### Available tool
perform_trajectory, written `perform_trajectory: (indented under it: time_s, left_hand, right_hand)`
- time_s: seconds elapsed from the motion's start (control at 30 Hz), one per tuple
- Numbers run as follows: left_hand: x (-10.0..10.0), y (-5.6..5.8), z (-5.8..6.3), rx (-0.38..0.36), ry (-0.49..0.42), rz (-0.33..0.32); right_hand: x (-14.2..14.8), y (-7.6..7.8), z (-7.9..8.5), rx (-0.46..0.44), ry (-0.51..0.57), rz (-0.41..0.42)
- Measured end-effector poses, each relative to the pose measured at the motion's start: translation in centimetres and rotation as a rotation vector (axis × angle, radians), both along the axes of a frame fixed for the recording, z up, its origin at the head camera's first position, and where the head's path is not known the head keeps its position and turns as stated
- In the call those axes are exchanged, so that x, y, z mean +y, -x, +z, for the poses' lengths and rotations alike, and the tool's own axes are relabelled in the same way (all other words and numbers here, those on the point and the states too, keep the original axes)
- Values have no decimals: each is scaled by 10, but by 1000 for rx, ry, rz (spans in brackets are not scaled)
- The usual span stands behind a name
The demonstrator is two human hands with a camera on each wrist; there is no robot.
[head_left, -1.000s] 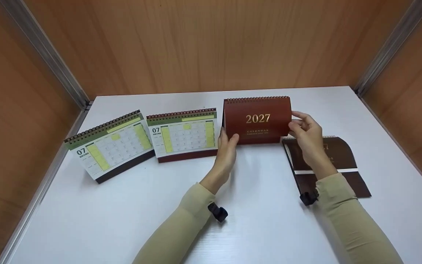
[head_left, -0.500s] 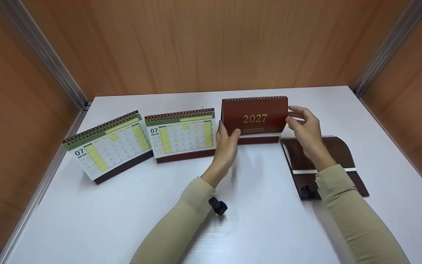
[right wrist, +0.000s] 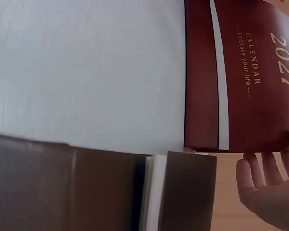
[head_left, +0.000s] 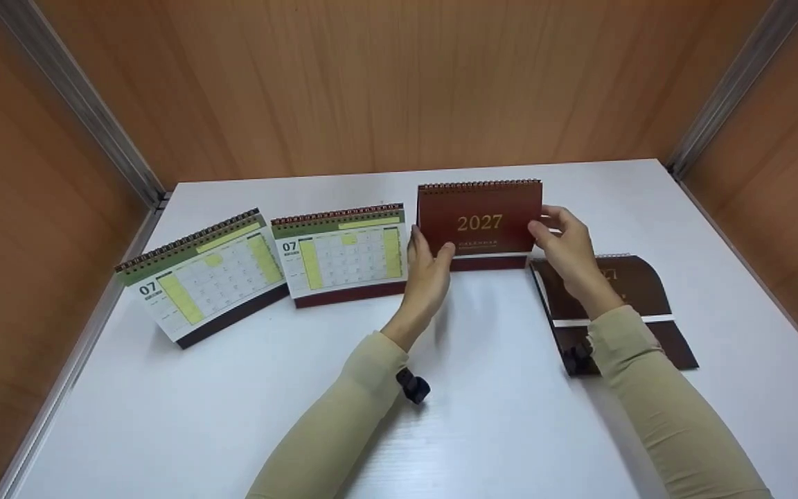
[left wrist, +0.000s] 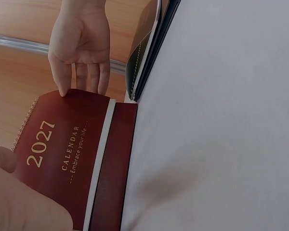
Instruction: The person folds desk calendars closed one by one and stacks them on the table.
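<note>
A dark red desk calendar (head_left: 480, 222) marked 2027 stands tent-like at the back of the table, spiral binding on top. My left hand (head_left: 428, 281) holds its left side, thumb on the front cover and fingers at the side edge. My right hand (head_left: 569, 253) grips the right edge, thumb on the cover and fingers behind, as the right wrist view also shows. A white strip of page shows between cover and base. Beside my right forearm, a brown desk calendar (head_left: 648, 298) lies low on the table, partly covered by that arm.
Two desk calendars turned to page 07 stand on the left: one with a red base (head_left: 350, 260) right beside my left hand, one with a dark base (head_left: 208, 277) angled farther left. Wooden panels (head_left: 399, 83) enclose the white table (head_left: 233, 416) at the back and sides.
The red calendar's cover has shifted, so the white strip above its base now shows. My right hand let its fingers spread, then closed back in on the right edge. Left hand nearly still.
</note>
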State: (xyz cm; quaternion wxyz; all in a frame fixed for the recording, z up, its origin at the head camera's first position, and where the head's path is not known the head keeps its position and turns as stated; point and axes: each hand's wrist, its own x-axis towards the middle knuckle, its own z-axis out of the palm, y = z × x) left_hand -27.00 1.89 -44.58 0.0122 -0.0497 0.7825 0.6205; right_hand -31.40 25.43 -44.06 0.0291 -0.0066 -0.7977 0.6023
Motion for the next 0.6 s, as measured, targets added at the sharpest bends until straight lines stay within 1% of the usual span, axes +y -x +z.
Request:
perform_trajectory:
  time_s: [0.2,0.47,0.6]
  left_hand:
    - [1,0,0,-1,-4,7]
    - [1,0,-1,-3,-13,6]
    - [1,-1,1,13,-15,8]
  right_hand:
    - [-2,1,-6,-1,-12,-19]
    - [-7,3,-9,20,-3,-78]
    - [-10,3,-10,41,8,-113]
